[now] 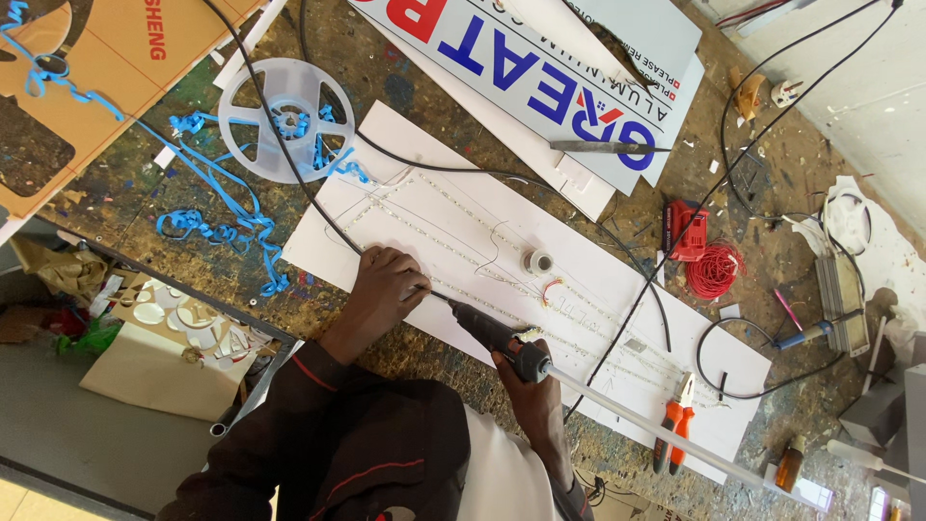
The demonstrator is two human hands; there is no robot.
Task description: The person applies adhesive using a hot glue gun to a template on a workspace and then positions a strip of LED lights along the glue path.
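Our left hand (386, 285) rests knuckles-up on the white board (453, 207), fingers curled down where the black cable (318, 203) crosses it; we cannot tell whether they pinch the cable or only press. Our right hand (529, 391) is closed around a dark hand tool (497, 338), its tip touching the board just beside the left fingers, with a long clear rod (666, 432) trailing toward the lower right.

Thin dotted strips (453, 253) run along the board at centre frame. We judge the tool is being worked at one strip; moving on along it calls for a steady tip and the cable held aside.

A small tape roll (536, 261) sits near, orange pliers (675, 425) lower right, a red wire coil (716, 270) right, and an empty reel (285, 118) with blue ribbon (227, 198) upper left on the bench (772, 174).
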